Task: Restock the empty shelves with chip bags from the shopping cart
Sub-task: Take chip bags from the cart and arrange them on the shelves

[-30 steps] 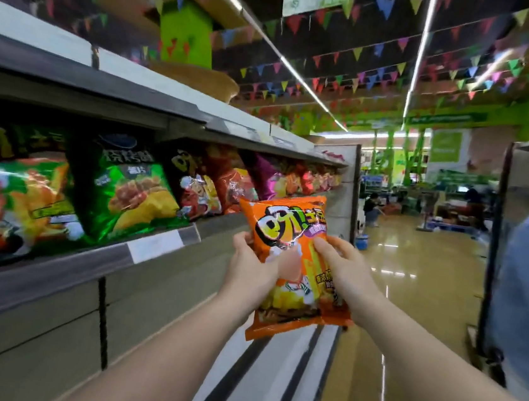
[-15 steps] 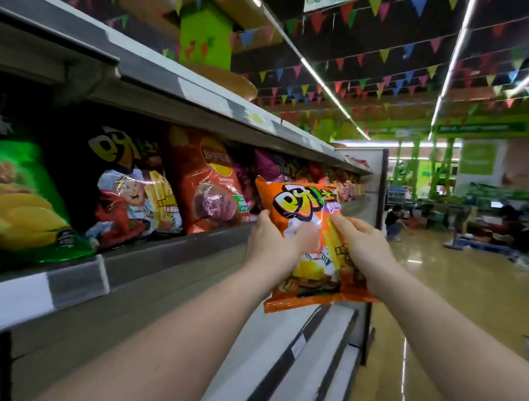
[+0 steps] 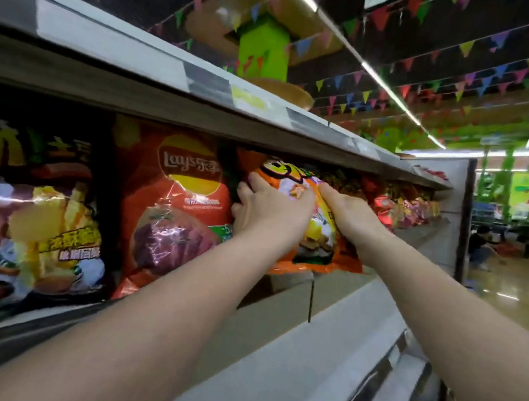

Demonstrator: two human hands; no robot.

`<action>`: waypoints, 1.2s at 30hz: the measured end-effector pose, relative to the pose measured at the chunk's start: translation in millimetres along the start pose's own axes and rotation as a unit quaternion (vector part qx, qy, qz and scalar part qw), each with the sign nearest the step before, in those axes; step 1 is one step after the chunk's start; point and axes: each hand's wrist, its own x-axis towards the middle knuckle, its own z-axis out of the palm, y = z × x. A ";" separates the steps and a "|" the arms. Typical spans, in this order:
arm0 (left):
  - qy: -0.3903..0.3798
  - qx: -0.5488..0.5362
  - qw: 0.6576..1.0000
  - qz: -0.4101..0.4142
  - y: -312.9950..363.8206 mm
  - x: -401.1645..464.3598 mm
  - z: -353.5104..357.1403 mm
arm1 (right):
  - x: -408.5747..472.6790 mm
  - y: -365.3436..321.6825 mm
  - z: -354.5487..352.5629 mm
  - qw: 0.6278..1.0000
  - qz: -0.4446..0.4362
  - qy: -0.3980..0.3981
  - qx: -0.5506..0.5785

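Far left: cartoon-chef bag [image 3: 29, 223], then the red Lay's bag [image 3: 173, 209], both standing on the shelf [image 3: 339, 284]. Left hand [image 3: 272, 207] grips the orange chip bag [image 3: 318, 239] at its left edge, fingers curled round it; right hand [image 3: 347, 213] lies flatter on the front, fingers fairly straight. Bag sits in the gap beside the Lay's, bottom edge overhanging the shelf lip. Risk: let go now and it likely tips forward off the shelf.
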 end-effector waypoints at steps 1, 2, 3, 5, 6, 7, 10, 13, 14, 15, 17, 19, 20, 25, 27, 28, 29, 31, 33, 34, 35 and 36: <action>0.021 0.023 1.000 0.003 -0.7 4.4 3.3 | 11.0 0.9 4.3 1.000 -0.022 -0.020 -0.010; 0.038 0.047 0.998 0.005 -1.7 8.3 6.4 | 20.6 1.5 8.3 0.998 -0.045 -0.038 -0.019; 0.053 0.068 0.996 0.003 -3.0 12.7 9.5 | 30.2 2.5 12.7 0.996 -0.070 -0.054 -0.026; 0.083 0.098 0.992 -0.010 -5.0 22.2 16.0 | 48.0 3.7 19.6 0.990 -0.115 -0.071 -0.050; 0.097 0.107 0.989 -0.019 -6.0 26.4 19.5 | 55.4 5.0 22.5 0.986 -0.134 -0.076 -0.067; 0.110 0.112 0.987 -0.027 -6.7 29.7 22.9 | 62.2 6.9 25.2 0.983 -0.148 -0.076 -0.083; 0.130 0.137 0.981 -0.053 -8.9 34.6 32.6 | 74.6 14.2 31.9 0.972 -0.182 -0.066 -0.136; 0.140 0.178 0.971 -0.072 -10.9 37.1 40.4 | 82.3 24.3 40.7 0.958 -0.232 -0.076 -0.150; 0.143 0.187 0.969 -0.080 -11.6 37.8 42.5 | 84.5 27.0 43.1 0.955 -0.244 -0.074 -0.151; 0.145 0.192 0.967 -0.087 -11.9 39.0 44.7 | 88.2 29.7 45.6 0.954 -0.251 -0.069 -0.151; 0.148 0.191 0.966 -0.094 -12.4 41.0 48.8 | 95.8 35.0 48.5 0.948 -0.276 -0.058 -0.150; 0.152 0.184 0.966 -0.097 -15.3 42.1 51.3 | 99.5 41.9 49.8 0.939 -0.312 -0.022 -0.141; 0.154 0.179 0.967 -0.100 -17.9 42.8 51.8 | 100.9 46.1 49.9 0.932 -0.335 0.016 -0.140; 0.152 0.183 0.966 -0.101 -26.6 44.0 52.6 | 110.7 57.1 43.1 0.937 -0.282 0.055 -0.198; 0.168 0.243 0.953 -0.058 -28.0 42.5 53.7 | 116.0 59.8 41.2 0.941 -0.236 0.024 -0.240; 0.185 0.283 0.941 -0.015 -29.3 42.0 54.2 | 118.1 61.9 41.0 0.944 -0.221 0.013 -0.246; 0.200 0.323 0.924 0.033 -30.2 41.8 54.3 | 119.1 64.0 40.6 0.946 -0.211 0.006 -0.247; 0.192 0.398 0.891 0.103 -28.0 42.0 54.0 | 119.3 68.7 40.2 0.948 -0.206 0.000 -0.243; 0.133 0.464 0.865 0.138 -24.1 44.1 56.5 | 118.2 72.0 38.5 0.953 -0.204 -0.010 -0.223; 0.095 0.493 0.853 0.145 -21.9 45.0 58.1 | 117.0 72.9 37.5 0.954 -0.206 -0.014 -0.215; 0.057 0.519 0.841 0.142 -20.3 46.3 59.9 | 116.0 73.4 36.5 0.954 -0.211 -0.018 -0.212; 0.025 0.541 0.830 0.134 -19.9 47.4 61.3 | 115.4 74.2 35.5 0.953 -0.215 -0.021 -0.210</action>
